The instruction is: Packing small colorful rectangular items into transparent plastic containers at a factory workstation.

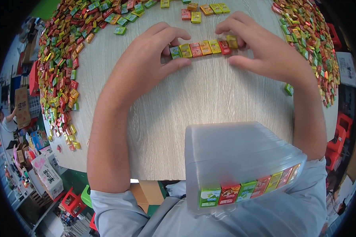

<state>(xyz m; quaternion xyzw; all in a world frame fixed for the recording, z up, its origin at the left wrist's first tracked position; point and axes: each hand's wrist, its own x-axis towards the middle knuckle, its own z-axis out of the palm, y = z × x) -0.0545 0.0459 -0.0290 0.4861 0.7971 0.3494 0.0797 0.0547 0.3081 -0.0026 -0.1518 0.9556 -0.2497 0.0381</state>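
A short row of small coloured boxes [205, 48] lies across the far middle of the wooden table, in green, yellow, orange and red. My left hand [154, 51] curves around the row's left end, thumb and index finger apart, its inner fingers beside the green box [175, 52]. At the opposite end, the fingers of my right hand [261, 49] curl against a blurred small yellow box [232, 41] next to a red one [224, 47]. The right thumb rests lower, near the table; part of the grip is hidden.
Loose boxes heap along the table's left [63, 75] and right [314, 51] sides. Beyond the row lie a few separate boxes [195, 17]. Close to my body, stacked clear plastic trays [229, 142] show a line of boxes inside. Red stools [336, 140] stand at right; a person [7, 122] handles cardboard at left.
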